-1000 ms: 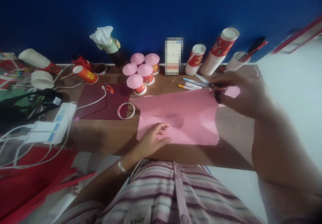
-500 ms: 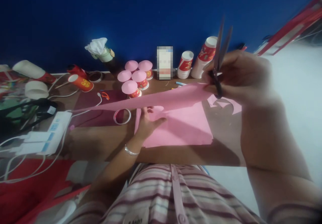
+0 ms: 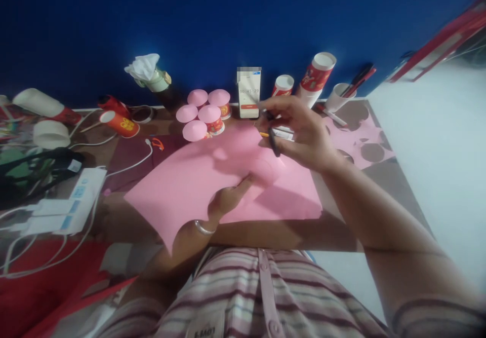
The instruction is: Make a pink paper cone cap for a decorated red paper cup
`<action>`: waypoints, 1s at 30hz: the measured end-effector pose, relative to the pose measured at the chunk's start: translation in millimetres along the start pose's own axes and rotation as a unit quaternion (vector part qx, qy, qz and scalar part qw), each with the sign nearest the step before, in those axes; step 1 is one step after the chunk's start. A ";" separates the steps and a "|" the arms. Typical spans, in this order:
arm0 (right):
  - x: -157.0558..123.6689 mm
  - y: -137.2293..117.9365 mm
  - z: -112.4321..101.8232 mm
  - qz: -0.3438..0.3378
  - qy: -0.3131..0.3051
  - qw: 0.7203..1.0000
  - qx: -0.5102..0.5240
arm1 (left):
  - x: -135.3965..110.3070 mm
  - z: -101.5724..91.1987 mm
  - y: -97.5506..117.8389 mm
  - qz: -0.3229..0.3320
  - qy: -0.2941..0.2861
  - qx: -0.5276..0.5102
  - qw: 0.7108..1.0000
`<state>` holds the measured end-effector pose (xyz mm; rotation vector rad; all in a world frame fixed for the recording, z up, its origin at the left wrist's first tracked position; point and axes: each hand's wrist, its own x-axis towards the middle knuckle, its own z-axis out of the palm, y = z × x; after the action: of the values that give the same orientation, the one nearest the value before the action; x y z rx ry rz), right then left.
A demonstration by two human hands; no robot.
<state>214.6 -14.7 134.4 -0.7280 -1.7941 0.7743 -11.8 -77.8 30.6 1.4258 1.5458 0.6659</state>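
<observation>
My left hand (image 3: 230, 196) grips a pink paper sheet (image 3: 174, 176) near its right part, thumb on top and the other fingers hidden underneath. Rounded bites are cut from the sheet's lower edge, and a faint curved line shows near the thumb. Over the sheet's right side, my right hand (image 3: 304, 133) holds scissors (image 3: 274, 143) by their dark handles; the blades are blurred and point up and left. More pink paper (image 3: 292, 201) lies flat on the table beneath. Behind the sheet stand several red paper cups with pink cone tops (image 3: 209, 113).
A phone (image 3: 249, 95) leans at the back beside stacked paper cups (image 3: 318, 74). To the right are a pen cup (image 3: 340, 97) and pink paper with round holes (image 3: 364, 133). On the left lie a power strip (image 3: 81, 201) with cables and an orange-red cup (image 3: 119, 124).
My right hand has moved left with the scissors, which have tipped leftward. The pink sheet has turned from edge-on to facing up, and my left hand now grips it.
</observation>
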 end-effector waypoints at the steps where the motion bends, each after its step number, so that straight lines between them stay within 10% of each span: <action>1: -8.5 3.1 4.7 0.002 0.057 0.998 0.013 | -1.2 -5.3 2.3 -0.012 0.009 0.044 0.999; 5: -57.4 8.9 30.3 0.114 0.182 0.975 0.063 | -2.7 -25.0 10.2 -0.007 0.080 0.143 0.987; 12: -122.3 -1.6 89.1 0.303 0.081 0.936 0.162 | 3.4 -13.7 16.8 0.078 0.137 0.150 0.976; 30: -118.5 -5.0 97.6 0.307 0.102 0.938 0.125 | 7.1 6.6 -14.8 0.047 -0.020 -0.061 0.997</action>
<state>158.8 -126.0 44.6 -1.1681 -1.2481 1.2591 -12.5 -74.9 13.1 1.4187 1.3896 0.7698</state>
